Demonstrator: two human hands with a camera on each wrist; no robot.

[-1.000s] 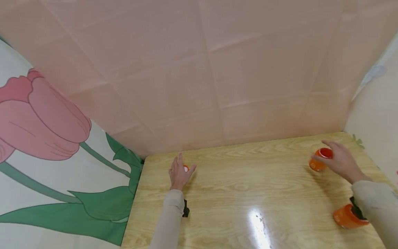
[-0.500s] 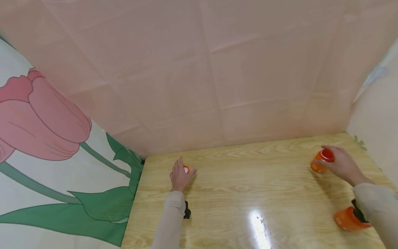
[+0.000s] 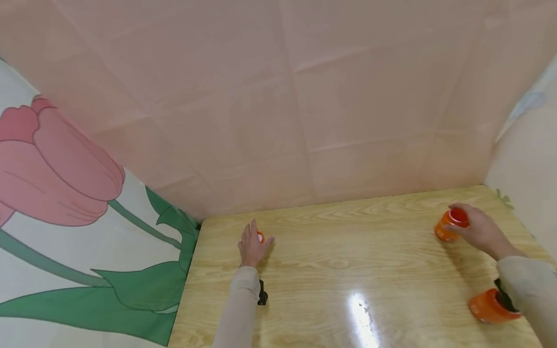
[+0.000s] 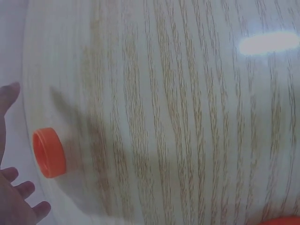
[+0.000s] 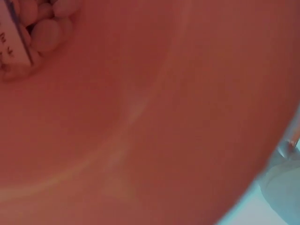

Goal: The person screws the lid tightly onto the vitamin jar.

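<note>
Here, we see the left hand [image 3: 251,246] reaching over the left end of a wood-grain table [image 3: 322,251], fingers straightened and thumb held out wide to the side. An orange cap [image 4: 55,152] sits by it: in the head view it shows in the gap between forefinger and thumb, and in the left wrist view we find it on the table, apart from the visible fingertips. A sliver of another orange object [image 4: 281,221] enters the lower right corner there.

Across the table, near its right end, the right hand [image 3: 483,229] grips an open-topped orange jar [image 3: 445,229], its thumb along the near side and its fingers curved round by the rim. The jar leans slightly; we cannot tell whether its base touches the table. Closer to us stands a second jar [image 3: 489,309], also orange, partly covered by a black wrist device [image 3: 505,295] beside the beige sleeve [image 3: 533,285].

In the right wrist view, we look into a reddish container [image 5: 187,117] with rounded pieces [image 5: 47,35] and a small lettered packet [image 5: 11,42]; which jar it is, we cannot tell.
</note>
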